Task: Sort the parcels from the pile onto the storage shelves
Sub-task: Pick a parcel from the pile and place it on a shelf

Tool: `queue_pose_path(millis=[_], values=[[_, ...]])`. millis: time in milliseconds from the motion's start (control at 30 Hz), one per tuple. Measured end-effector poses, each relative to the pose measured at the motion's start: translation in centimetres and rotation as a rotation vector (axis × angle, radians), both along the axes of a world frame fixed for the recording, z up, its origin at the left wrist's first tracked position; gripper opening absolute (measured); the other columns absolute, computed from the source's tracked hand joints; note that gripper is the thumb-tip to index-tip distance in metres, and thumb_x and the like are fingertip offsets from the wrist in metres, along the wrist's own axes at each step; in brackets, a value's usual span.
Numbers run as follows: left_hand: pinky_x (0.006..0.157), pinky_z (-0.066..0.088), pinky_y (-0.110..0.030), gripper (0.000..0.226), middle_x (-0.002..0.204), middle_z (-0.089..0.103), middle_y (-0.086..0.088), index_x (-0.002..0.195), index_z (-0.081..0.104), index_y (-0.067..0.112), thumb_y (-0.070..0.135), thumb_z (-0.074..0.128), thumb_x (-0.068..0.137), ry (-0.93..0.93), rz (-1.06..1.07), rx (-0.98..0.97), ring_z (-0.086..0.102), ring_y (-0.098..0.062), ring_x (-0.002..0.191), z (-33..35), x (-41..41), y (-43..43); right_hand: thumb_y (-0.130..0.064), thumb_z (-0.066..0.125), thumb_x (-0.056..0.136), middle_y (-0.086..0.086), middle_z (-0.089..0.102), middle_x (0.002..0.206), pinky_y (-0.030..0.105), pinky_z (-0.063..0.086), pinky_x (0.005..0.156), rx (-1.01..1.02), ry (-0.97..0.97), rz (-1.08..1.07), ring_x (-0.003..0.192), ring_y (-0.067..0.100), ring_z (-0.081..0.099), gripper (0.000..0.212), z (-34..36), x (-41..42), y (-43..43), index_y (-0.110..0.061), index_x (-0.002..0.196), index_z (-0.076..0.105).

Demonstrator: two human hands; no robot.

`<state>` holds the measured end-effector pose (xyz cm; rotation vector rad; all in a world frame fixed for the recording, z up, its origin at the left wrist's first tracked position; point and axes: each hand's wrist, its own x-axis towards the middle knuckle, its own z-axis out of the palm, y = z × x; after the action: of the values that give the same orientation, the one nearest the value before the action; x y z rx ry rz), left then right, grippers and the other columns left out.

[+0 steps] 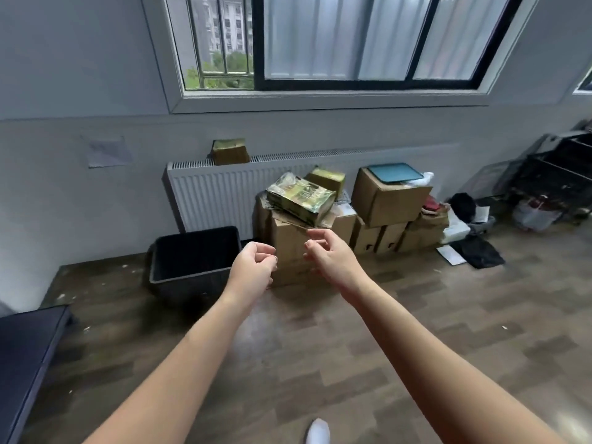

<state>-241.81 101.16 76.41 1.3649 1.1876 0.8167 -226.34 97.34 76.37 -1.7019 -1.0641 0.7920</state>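
Both hands are empty right now, left hand (pixel 256 267) loosely curled, right hand (pixel 326 254) half open with fingers bent, reaching toward the pile under the radiator (pixel 211 193). The green plastic-wrapped parcel (pixel 299 198) lies on top of a cardboard box (pixel 288 241), tilted, long axis running from upper left down to lower right. I'd grab it by both short ends so the slick wrap doesn't slip. No shelves clearly in view.

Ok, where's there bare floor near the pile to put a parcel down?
Free: the wood floor in front of the cardboard boxes, and the strip between the black bin and the front box. Crowded: right of the pile, where papers and a black bag lie.
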Motion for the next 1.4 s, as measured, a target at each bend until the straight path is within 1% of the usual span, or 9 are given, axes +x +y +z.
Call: queue_pose_path(millis=[133, 300, 433, 600, 833, 1033, 1100, 1267, 1400], values=[[0.065, 0.050, -0.026, 0.013, 0.094, 0.063, -0.007, 0.105, 0.059, 0.010, 0.005, 0.051, 0.096, 0.053, 0.003, -0.003, 0.060, -0.014, 0.080, 0.6, 7.6, 8.0, -0.022, 0.053, 0.099, 0.003, 0.068, 0.105, 0.044, 0.056, 0.087, -0.013, -0.006, 0.003, 0.097, 0.019, 0.068, 0.028, -0.2, 7.7, 7.2, -0.017, 0.126, 0.058], [0.078, 0.056, -0.036, 0.012, 0.102, 0.065, -0.007, 0.093, 0.059, 0.022, 0.011, 0.054, 0.095, 0.075, -0.012, 0.004, 0.063, -0.021, 0.098, 0.5, 15.9, 16.9, -0.023, 0.052, 0.100, 0.000, 0.066, 0.104, 0.044, 0.057, 0.080, -0.060, 0.000, 0.016, 0.100, 0.026, 0.068, 0.028, -0.2, 15.9, 14.9, -0.019, 0.127, 0.057], [0.071, 0.054, -0.032, 0.012, 0.104, 0.064, -0.009, 0.094, 0.059, 0.022, 0.012, 0.053, 0.096, 0.068, -0.028, -0.058, 0.063, -0.022, 0.100, -1.7, 20.9, 22.6, -0.026, 0.051, 0.100, -0.001, 0.066, 0.104, 0.045, 0.057, 0.079, -0.103, -0.008, 0.030, 0.099, 0.027, 0.068, 0.022, -1.2, 20.8, 20.3, -0.024, 0.121, 0.057], [0.071, 0.055, -0.035, 0.014, 0.103, 0.061, -0.010, 0.092, 0.059, 0.021, 0.009, 0.052, 0.095, 0.030, 0.021, -0.178, 0.063, -0.023, 0.098, -5.3, 26.4, 31.3, -0.028, 0.050, 0.100, -0.007, 0.064, 0.101, 0.046, 0.057, 0.087, -0.137, -0.037, 0.019, 0.098, 0.020, 0.067, 0.031, -3.0, 26.3, 28.5, -0.019, 0.129, 0.056], [0.078, 0.057, -0.037, 0.009, 0.108, 0.060, -0.010, 0.095, 0.057, 0.019, 0.013, 0.051, 0.096, 0.029, 0.058, -0.306, 0.061, -0.024, 0.101, -11.3, 35.0, 46.3, -0.023, 0.049, 0.100, -0.007, 0.063, 0.096, 0.048, 0.057, 0.086, -0.258, -0.083, 0.043, 0.101, 0.029, 0.066, 0.027, -7.5, 33.9, 44.0, -0.020, 0.126, 0.057], [0.083, 0.055, -0.040, 0.014, 0.095, 0.062, -0.001, 0.102, 0.060, 0.016, 0.014, 0.054, 0.090, 0.183, 0.072, -0.366, 0.058, -0.014, 0.080, -15.5, 39.6, 56.3, -0.026, 0.048, 0.101, 0.004, 0.064, 0.116, 0.033, 0.052, 0.072, -0.412, -0.152, 0.090, 0.097, 0.022, 0.064, 0.033, -11.9, 39.2, 56.1, -0.017, 0.132, 0.055], [0.086, 0.055, -0.043, 0.012, 0.095, 0.060, -0.002, 0.101, 0.059, 0.016, 0.017, 0.054, 0.090, 0.213, 0.094, -0.426, 0.057, -0.017, 0.082, -17.3, 40.2, 58.3, -0.027, 0.047, 0.101, 0.005, 0.063, 0.122, 0.031, 0.050, 0.075, -0.452, -0.197, 0.136, 0.098, 0.018, 0.061, 0.035, -13.3, 40.6, 58.8, -0.017, 0.134, 0.054], [0.095, 0.052, -0.044, 0.048, 0.130, 0.059, -0.014, 0.124, 0.057, 0.003, 0.035, 0.055, 0.088, 0.289, 0.110, -0.603, 0.059, -0.029, 0.111, -23.1, 42.3, 62.2, -0.029, 0.046, 0.102, 0.001, 0.058, 0.127, 0.032, 0.047, 0.082, -0.539, -0.216, 0.212, 0.101, 0.014, 0.053, 0.037, -17.2, 44.1, 64.8, -0.019, 0.138, 0.050], [0.077, 0.042, -0.031, 0.056, 0.128, 0.060, -0.018, 0.135, 0.047, -0.001, 0.034, 0.056, 0.092, 0.352, 0.189, -0.663, 0.058, -0.031, 0.113, -26.9, 44.7, 64.5, -0.028, 0.046, 0.102, 0.002, 0.056, 0.137, 0.025, 0.044, 0.078, -0.578, -0.243, 0.291, 0.095, 0.011, 0.051, 0.043, -21.3, 46.9, 69.5, -0.016, 0.144, 0.045]])
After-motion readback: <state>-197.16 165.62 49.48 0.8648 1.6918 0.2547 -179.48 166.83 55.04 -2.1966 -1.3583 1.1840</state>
